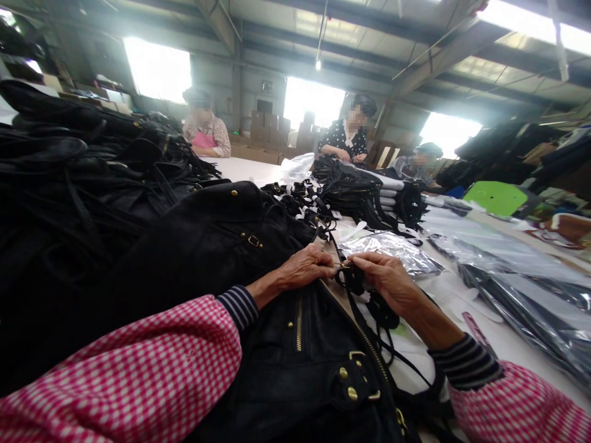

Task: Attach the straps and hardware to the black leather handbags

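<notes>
A black leather bag [268,369] with gold zippers, studs and buckles lies in front of me. My left hand [307,267] rests over its upper edge, beside the open end of a long gold zipper [355,320]. Thumb and fingers of this hand are pinched at a thin gold metal piece [340,265], whose exact kind is too small to tell. Facing it, my right hand [385,280] is closed in a pinch on a small black strap piece [353,280] with gold hardware. The two sets of fingertips nearly meet.
Black leather bags [92,184] are heaped on the left. Bundled black straps [369,197], clear plastic packaging [397,249] and plastic-wrapped dark items [530,295] lie across the white table. A pink-handled tool [478,329] lies near my right wrist. Several people sit at the far side.
</notes>
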The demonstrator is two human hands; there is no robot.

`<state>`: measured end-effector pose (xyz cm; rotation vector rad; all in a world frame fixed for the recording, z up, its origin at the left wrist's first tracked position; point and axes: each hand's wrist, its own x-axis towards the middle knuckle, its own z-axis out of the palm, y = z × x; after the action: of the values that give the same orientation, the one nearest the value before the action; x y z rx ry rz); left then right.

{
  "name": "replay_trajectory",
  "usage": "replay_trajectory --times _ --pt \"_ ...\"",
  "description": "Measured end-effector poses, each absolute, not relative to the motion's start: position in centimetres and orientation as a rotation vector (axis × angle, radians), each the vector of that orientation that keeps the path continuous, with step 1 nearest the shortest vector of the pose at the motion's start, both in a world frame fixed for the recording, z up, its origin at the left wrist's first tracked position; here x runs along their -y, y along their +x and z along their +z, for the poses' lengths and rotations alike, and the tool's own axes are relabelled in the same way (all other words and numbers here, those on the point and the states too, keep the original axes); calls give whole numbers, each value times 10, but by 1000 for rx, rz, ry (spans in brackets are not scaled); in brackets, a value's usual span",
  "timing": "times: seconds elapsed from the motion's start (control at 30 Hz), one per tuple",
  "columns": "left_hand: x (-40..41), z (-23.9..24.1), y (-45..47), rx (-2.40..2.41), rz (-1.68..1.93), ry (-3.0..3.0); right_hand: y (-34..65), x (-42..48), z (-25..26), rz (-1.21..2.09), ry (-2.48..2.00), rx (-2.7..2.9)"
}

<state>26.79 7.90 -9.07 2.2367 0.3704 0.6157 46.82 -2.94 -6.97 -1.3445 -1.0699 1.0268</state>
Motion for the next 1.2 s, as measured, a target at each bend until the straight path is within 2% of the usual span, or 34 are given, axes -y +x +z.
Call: replay_trajectory --times 0.7,1.2 --pt "-78 -95 266 -438 588 2394 443 38 -66 772 -1424 1386" --pt "-79 -97 267 -430 563 2424 445 42 -83 877 -1340 1220"
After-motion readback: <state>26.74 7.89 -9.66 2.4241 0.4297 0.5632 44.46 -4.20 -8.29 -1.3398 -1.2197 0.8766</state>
